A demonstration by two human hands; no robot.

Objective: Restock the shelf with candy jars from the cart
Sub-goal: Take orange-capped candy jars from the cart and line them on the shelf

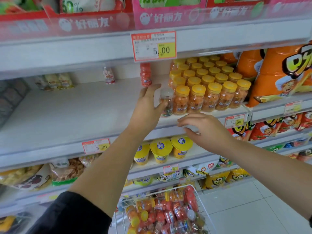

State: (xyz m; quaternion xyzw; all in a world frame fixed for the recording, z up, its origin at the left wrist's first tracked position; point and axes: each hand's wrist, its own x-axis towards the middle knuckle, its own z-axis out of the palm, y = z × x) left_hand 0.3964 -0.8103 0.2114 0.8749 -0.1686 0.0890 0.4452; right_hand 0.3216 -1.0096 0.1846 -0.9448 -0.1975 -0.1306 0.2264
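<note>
My left hand (148, 105) grips a candy jar with a clear grey lid (167, 102), standing at the front of the white shelf (76, 112), just left of a block of yellow-lidded orange candy jars (207, 83). My right hand (202, 130) hovers open below the shelf's front edge, fingers spread, holding nothing. A single red candy jar (145, 74) stands further back on the shelf. The white wire cart (199, 196) at the bottom holds several loose candy jars (168, 211) in red, orange and yellow.
Orange snack bags (278, 73) fill the shelf to the right of the jars. A small pink-and-white pack (109, 75) and some pale packs (55, 81) sit at the back left. Yellow cups (162, 151) stand on the shelf below. The upper shelf edge with a price tag (154, 46) overhangs.
</note>
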